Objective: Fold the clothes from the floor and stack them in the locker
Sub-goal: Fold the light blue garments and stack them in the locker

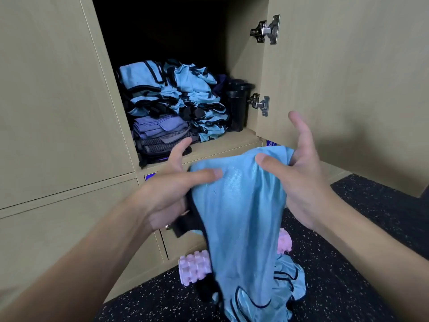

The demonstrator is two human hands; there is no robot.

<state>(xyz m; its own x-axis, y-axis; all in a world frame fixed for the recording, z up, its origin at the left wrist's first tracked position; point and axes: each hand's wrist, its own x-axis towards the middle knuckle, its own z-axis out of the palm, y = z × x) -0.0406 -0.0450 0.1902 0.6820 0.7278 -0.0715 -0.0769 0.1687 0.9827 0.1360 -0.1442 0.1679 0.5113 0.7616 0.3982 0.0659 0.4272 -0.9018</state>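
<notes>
Both grips closed on blue vest (241,217): left hand (167,194) pinched one top corner, right hand (301,182) the other. Vest hung before open locker (222,145), trailing toward the floor (348,263); folded stacks (171,94) inside.

Gym locker room / changing area.
Bank of light wood-look lockers (58,112) with small purple tags (149,175); one locker (232,140) open, door (348,77) on metal hinges (267,30). Black speckled rubber floor (348,263), gym type, with pink ridged foam rollers (193,267) against the lockers. Open locker holds stacked blue sports bibs (185,94), folded grey-purple sportswear (157,133) and a black shaker bottle (236,105).
</notes>
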